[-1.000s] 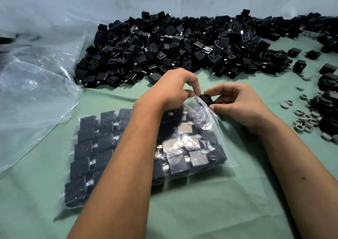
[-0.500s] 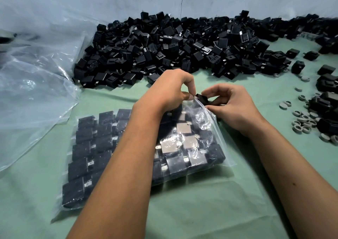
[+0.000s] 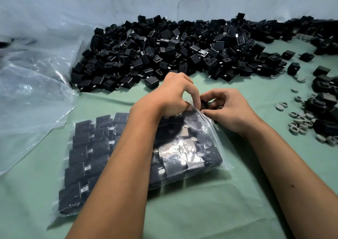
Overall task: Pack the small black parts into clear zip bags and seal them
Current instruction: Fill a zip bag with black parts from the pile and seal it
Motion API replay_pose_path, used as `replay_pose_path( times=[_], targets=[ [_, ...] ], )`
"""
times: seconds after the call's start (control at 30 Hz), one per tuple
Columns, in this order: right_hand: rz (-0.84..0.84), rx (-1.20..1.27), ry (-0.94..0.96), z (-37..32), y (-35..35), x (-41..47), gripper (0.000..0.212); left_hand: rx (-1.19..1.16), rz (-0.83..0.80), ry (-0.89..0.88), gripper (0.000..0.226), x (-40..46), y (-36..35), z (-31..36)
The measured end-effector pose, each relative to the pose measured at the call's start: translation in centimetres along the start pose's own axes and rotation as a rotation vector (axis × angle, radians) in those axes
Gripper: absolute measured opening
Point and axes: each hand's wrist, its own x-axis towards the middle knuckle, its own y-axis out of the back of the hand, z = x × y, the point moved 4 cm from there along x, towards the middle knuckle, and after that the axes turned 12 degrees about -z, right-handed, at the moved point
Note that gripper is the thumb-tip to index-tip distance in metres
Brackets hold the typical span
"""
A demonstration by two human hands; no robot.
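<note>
1. Lying flat on the green table cover point(image 3: 182, 211), the clear zip bag point(image 3: 210, 147) is packed with rows of black parts.
2. The left hand point(image 3: 172, 96) has its fingers curled, pinching the bag's open top edge.
3. The right hand point(image 3: 228, 109) pinches one black part point(image 3: 204, 105) at the bag's mouth (partly hidden by fingers).
4. A loose heap of black parts point(image 3: 173, 50) lies behind.

soft, even overhead light, fairly bright. white glare sits on the clear zip bag point(image 3: 184, 147); short shadows fall just under its near edge. left of the bag, crumpled plastic sheeting point(image 3: 33, 96) shines palely. far beyond it, the wide-angle lens bends and softens the edges.
</note>
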Motion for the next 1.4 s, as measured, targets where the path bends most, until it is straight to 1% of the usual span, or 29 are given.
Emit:
replay_pose_path(
  times=[0.07,0.2,0.4,0.5,0.67,0.87,0.97,1.03,1.1,1.17,1.23,1.4],
  targets=[
    [-0.006,-0.009,-0.005,-0.1,0.0,0.0,0.029,0.008,0.023,-0.005,0.026,-0.1,0.2,-0.1],
    [-0.007,-0.037,0.003,-0.2,0.0,0.0,0.030,0.021,0.056,-0.031,0.024,-0.2,0.6,0.2],
    [-0.022,-0.045,0.018,-0.3,0.1,0.0,0.028,-0.049,0.097,-0.022,0.019,-0.4,1.0,0.2],
    [-0.023,-0.043,0.044,-0.5,0.0,-0.2,0.027,-0.057,0.092,-0.011,0.020,-0.3,1.0,0.2],
    [-0.053,-0.065,0.139,-1.0,-0.5,-0.1,0.030,-0.068,0.095,-0.012,0.022,-0.3,0.9,0.1],
    [-0.032,-0.054,0.169,-0.6,-0.6,0.1,0.026,-0.103,0.103,-0.012,0.023,-0.1,0.8,-0.4],
    [-0.020,0.004,0.161,-0.5,-0.6,0.2,0.031,-0.171,0.154,0.041,0.024,-0.1,1.0,-1.4],
    [-0.026,0.031,0.152,-0.4,-0.6,0.3,0.034,-0.171,0.195,0.107,0.020,-0.1,1.1,-2.2],
    [-0.023,0.072,0.129,-0.2,-0.6,0.3,0.037,-0.167,0.191,0.171,0.018,-0.1,1.1,-2.9],
    [-0.006,0.099,0.126,-0.2,-0.4,0.4,0.035,-0.177,0.153,0.209,0.016,0.1,0.7,-3.1],
    [0.014,0.124,0.139,-0.3,-0.4,0.3,0.031,-0.191,0.133,0.220,0.013,0.3,0.3,-2.9],
    [0.013,0.087,0.160,-0.4,-0.2,0.2,0.030,-0.256,0.178,0.226,0.013,0.5,-0.1,-2.7]
  ],
)
